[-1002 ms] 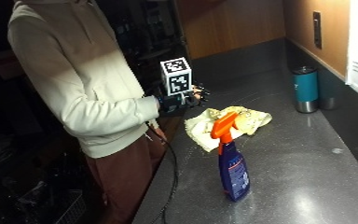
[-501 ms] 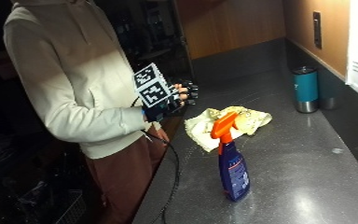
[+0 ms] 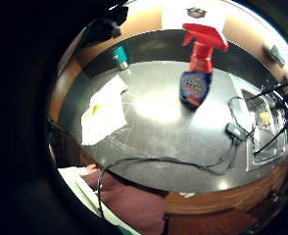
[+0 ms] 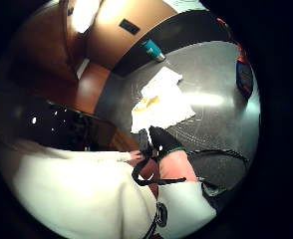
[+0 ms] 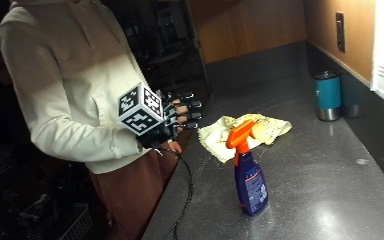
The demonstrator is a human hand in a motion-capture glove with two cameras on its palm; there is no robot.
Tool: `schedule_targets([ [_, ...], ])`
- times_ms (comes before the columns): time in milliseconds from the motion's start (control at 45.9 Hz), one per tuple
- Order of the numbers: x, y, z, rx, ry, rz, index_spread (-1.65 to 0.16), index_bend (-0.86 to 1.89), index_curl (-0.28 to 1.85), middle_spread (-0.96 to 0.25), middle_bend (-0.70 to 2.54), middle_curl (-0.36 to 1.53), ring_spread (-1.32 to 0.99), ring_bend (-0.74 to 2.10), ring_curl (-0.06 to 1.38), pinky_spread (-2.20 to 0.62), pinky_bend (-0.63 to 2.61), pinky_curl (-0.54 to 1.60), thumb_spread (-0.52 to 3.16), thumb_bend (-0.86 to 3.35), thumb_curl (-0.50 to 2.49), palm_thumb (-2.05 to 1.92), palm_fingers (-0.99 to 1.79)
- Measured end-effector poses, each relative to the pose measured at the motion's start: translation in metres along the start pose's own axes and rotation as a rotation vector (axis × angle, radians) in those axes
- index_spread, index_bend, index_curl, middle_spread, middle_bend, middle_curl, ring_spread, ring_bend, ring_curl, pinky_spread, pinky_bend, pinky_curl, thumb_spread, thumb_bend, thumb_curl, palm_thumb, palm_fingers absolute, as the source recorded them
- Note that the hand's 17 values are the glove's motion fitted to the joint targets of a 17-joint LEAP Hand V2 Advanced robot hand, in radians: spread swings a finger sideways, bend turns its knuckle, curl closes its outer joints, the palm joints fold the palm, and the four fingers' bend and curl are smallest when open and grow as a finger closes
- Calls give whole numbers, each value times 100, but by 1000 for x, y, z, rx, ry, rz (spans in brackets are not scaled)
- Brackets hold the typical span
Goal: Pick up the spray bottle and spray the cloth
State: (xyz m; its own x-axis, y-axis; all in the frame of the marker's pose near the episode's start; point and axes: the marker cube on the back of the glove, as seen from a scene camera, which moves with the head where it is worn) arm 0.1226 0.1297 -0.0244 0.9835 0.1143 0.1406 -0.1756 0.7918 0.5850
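Hands: the gloved right hand (image 5: 179,116) is raised at the desk's near edge, in front of the person's waist, fingers (image 5: 187,106) extended and a little spread, holding nothing. It is clear of the desk (image 5: 325,200) and touches none of the items. The other hand cannot be made out.

Person: stands at the left end of the desk in a pale hooded top (image 5: 65,85) and reddish trousers (image 5: 129,195).

Cloth (image 5: 245,132): pale yellow, crumpled, lying flat on the dark desk surface just beyond the raised hand, towards the wall. The palm views show it spread out with a yellow patch near its middle (image 4: 161,104) (image 3: 104,110).

Bottle (image 5: 248,172): blue body, orange trigger head, standing upright on the desk, nearer the onlooker than the cloth and just beside it, nozzle pointing back towards the cloth. It is untouched. The little-finger palm view shows it upright with bare desk around it (image 3: 198,63).

Tumbler (image 5: 328,96): teal with a dark lid, upright near the back wall, well apart from cloth and bottle.

Wall: wood-toned, carrying a dark outlet plate (image 5: 340,25).
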Motion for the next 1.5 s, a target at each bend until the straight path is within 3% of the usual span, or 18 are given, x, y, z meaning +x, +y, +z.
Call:
schedule_targets([
  [697, 115, -17, -50, 158, -46, 194, -35, 8, 12, -1, 26, 34, 0, 56, 32, 16, 60, 37, 96, -3, 38, 61, 16],
  [1503, 183, -73, -8, 70, -203, 274, -33, 10, 13, -1, 26, 35, 0, 57, 31, 15, 61, 35, 96, -3, 38, 60, 16],
])
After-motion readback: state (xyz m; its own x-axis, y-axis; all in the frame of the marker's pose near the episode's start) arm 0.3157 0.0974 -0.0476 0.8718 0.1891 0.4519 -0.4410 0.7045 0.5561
